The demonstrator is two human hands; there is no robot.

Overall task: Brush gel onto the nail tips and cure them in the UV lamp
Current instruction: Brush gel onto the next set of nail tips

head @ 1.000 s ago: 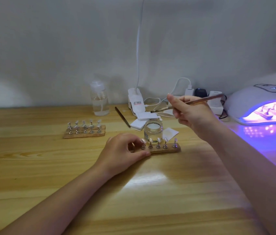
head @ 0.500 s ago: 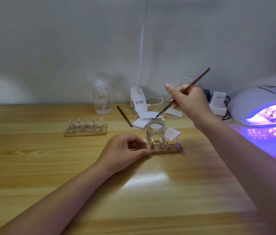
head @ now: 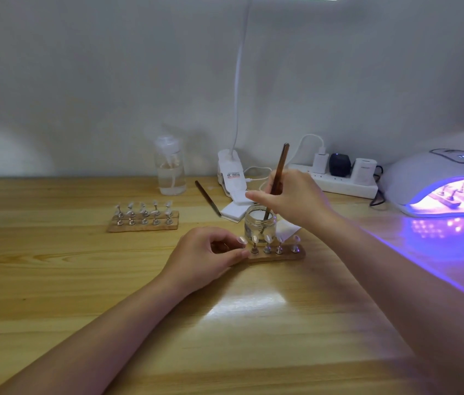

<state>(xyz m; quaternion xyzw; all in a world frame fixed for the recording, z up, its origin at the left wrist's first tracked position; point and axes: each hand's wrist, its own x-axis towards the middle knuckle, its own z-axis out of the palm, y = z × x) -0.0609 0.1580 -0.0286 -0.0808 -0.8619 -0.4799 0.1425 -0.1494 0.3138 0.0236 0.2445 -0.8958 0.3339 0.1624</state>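
1. Fingers of the right hand (head: 293, 201) grip the brush (head: 277, 178) — now swung upright, its tip dipped into the gel jar (head: 259, 223).
2. Left hand (head: 205, 258) pinches the near nail-tip holder (head: 277, 253) — loading precedes brushing.

Dim room, violet lamp (head: 450, 192) glow — table (head: 247, 305) glare

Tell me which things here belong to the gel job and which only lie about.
In use: brown-handled brush; small clear glass jar; near wooden strip of nail tips; glowing white UV lamp.

Lying about: clear plastic pump bottle; white power strip; second dark brush.
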